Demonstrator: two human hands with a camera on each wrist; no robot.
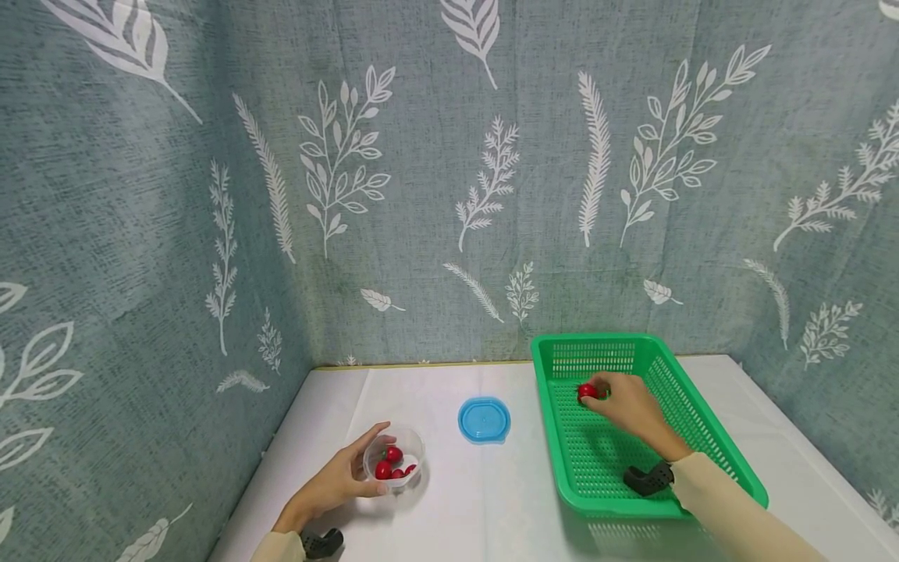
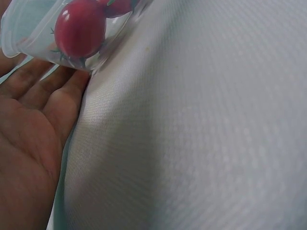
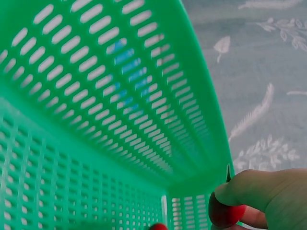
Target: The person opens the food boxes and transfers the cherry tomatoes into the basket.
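Observation:
My left hand (image 1: 335, 484) curves round the side of a clear plastic tub (image 1: 414, 437), fingers behind it and thumb at the front. Inside the tub lie several red cherry tomatoes (image 1: 383, 469); the left wrist view shows one tomato (image 2: 80, 28) through the wall, close above the fingers. Over the far left part of a green plastic basket (image 1: 590, 503), my right hand (image 1: 632, 406) pinches a cherry tomato (image 3: 225, 211) with a green stem between thumb and fingers. Another red tomato (image 3: 157, 226) shows at the bottom edge of the right wrist view, inside the basket.
A blue lid (image 1: 485, 420) lies flat on the white-covered table (image 1: 449, 515) between tub and basket. Leaf-patterned grey-green cloth (image 1: 421, 195) hangs behind the table and along both sides. The basket's slotted walls stand around my right hand.

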